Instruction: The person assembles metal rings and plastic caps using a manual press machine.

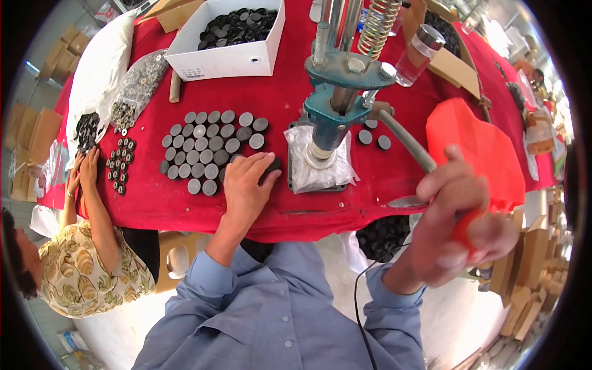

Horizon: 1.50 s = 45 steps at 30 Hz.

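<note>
Centrally, white box, left hand on dark caps

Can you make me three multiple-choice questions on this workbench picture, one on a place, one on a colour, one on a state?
1. Where is the left hand?
A. on a dark disc beside the rows of grey discs
B. inside the white box
C. on the clear jar

2. What colour is the table cloth?
A. blue
B. red
C. green

3. What is the right hand doing?
A. lying flat and open
B. gripping the press lever
C. holding scissors

Answers: A, its fingers rest on a dark disc; B, the cloth is red; B, its fingers wrap the press lever.
</note>
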Tool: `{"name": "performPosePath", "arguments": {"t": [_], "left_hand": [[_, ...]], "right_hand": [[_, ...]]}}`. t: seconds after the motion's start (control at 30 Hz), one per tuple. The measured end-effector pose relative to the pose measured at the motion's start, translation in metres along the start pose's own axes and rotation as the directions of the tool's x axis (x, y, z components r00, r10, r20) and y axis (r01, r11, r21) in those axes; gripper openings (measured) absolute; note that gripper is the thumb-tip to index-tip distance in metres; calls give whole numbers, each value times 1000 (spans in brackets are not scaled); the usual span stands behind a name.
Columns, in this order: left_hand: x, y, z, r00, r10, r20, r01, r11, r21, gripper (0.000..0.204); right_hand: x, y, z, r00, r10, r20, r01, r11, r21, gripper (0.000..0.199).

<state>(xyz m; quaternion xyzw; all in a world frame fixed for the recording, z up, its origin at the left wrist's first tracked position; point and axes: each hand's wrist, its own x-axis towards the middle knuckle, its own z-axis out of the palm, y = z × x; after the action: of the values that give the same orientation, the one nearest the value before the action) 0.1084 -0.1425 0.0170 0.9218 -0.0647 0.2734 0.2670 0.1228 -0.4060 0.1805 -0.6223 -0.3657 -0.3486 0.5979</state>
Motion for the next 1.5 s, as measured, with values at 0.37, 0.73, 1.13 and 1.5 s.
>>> {"name": "performPosePath", "arguments": {"t": [0.37,0.73,1.13,1.5], "left_hand": [[36,50,32,995,-99,-3,89,905,-416,57],[39,56,37,991,-130,-8,114,895,-430,60],[23,-17,7,996,-89,-11,89,973,211,36],[28,21,6,993,-105,-58,91,975,-205,42]], "right_hand": [[76,13,4,989,118,91,-122,992,34,33],[20,4,-1,994,20,108,-37,988,153,37],[-60,-3,12,992,46,-114,-53,997,-54,32],[50,17,0,997,-6,82,-2,996,92,29]]}}
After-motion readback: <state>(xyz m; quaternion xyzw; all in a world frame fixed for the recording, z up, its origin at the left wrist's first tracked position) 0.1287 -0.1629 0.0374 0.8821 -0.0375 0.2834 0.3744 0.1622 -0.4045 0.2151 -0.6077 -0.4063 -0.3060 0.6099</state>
